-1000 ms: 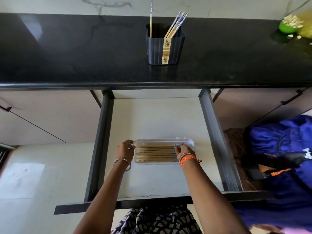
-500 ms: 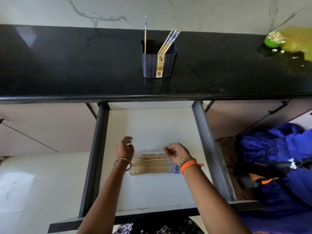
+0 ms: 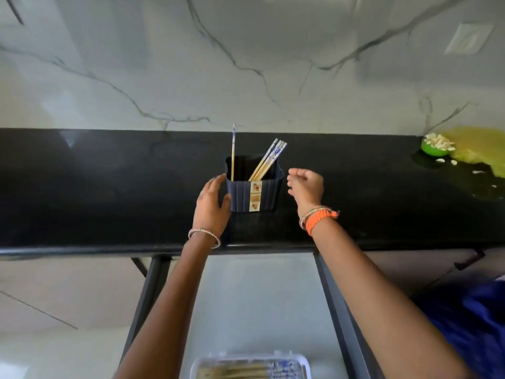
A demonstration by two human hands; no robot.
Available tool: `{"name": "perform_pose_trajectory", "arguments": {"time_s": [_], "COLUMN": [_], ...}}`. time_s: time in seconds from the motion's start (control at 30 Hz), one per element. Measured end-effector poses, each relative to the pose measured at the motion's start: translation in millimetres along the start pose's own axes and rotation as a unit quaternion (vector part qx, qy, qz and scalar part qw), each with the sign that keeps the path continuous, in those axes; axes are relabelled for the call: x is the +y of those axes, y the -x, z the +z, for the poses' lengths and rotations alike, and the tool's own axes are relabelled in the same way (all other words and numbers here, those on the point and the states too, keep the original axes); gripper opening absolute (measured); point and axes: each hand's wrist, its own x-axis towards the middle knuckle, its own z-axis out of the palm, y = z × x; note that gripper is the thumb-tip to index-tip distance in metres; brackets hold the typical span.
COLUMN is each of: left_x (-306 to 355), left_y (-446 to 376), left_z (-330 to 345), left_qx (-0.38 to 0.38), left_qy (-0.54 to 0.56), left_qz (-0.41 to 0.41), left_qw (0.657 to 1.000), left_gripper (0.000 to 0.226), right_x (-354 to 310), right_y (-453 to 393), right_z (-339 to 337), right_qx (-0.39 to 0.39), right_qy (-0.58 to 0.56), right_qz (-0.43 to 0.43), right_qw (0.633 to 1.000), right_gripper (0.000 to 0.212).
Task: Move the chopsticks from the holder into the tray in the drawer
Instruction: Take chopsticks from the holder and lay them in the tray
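Observation:
A dark ribbed holder (image 3: 254, 191) stands on the black counter (image 3: 109, 187). One chopstick (image 3: 233, 151) stands upright at its left and several chopsticks (image 3: 269, 158) lean to the right. My left hand (image 3: 211, 202) is against the holder's left side, thumb on its front corner. My right hand (image 3: 306, 187) hovers just right of the holder, fingers loosely curled, holding nothing. Below, the open drawer (image 3: 259, 302) holds a clear tray (image 3: 250, 366) with several chopsticks lying flat, cut off by the frame's bottom edge.
A green bowl (image 3: 434, 147) of pale pieces and a yellow cloth (image 3: 481, 149) sit at the counter's far right. A marble wall rises behind. Blue fabric (image 3: 470, 324) lies at lower right beside the drawer's dark rail (image 3: 338, 310).
Both hands left the tray in the drawer and rose to the counter, one on each side of the holder. The view tilted up.

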Motion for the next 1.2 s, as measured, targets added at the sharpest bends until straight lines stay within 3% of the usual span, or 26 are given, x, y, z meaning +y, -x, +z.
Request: {"name": "perform_pose_trajectory", "arguments": {"time_s": [0.1, 0.23, 0.4, 0.5, 0.6, 0.87, 0.93, 1.03, 1.13, 1.2], "left_x": [-7, -23, -35, -36, -33, -1, 9, 19, 19, 11], "left_y": [-28, -41, -41, -42, -43, -31, -19, 3, 34, 63], "left_z": [8, 24, 36, 38, 37, 18, 7, -10, -23, -27], "left_qx": [-0.026, -0.059, -0.038, -0.030, -0.040, -0.090, -0.097, -0.100, -0.084, -0.071], "left_qy": [-0.049, -0.077, -0.042, -0.043, -0.057, -0.059, -0.047, -0.022, 0.018, 0.062], "left_qz": [0.003, 0.008, 0.004, 0.008, -0.009, -0.037, -0.033, -0.017, -0.029, -0.079], "left_qw": [0.998, 0.995, 0.998, 0.999, 0.998, 0.993, 0.994, 0.995, 0.996, 0.992], "left_gripper": [0.050, 0.045, 0.039, 0.039, 0.045, 0.066, 0.066, 0.062, 0.057, 0.054], "right_x": [-12, -11, 0, 2, -7, -88, -108, -121, -103, -71], "right_y": [-48, -95, -124, -130, -128, -98, -79, -38, 16, 51], "right_z": [19, 43, 59, 60, 54, 5, -21, -60, -86, -99], "right_qx": [0.005, -0.033, -0.080, -0.069, -0.063, 0.023, 0.047, 0.061, 0.054, 0.049], "right_qy": [0.074, 0.140, 0.111, 0.090, 0.030, -0.114, -0.206, -0.303, -0.360, -0.402], "right_qz": [-0.049, -0.042, -0.010, -0.008, 0.022, -0.034, -0.040, -0.012, 0.040, 0.079], "right_qw": [0.996, 0.989, 0.991, 0.994, 0.997, 0.993, 0.977, 0.951, 0.930, 0.911], "right_gripper": [0.022, 0.027, 0.025, 0.026, 0.009, 0.014, 0.022, 0.018, 0.017, 0.015]}}
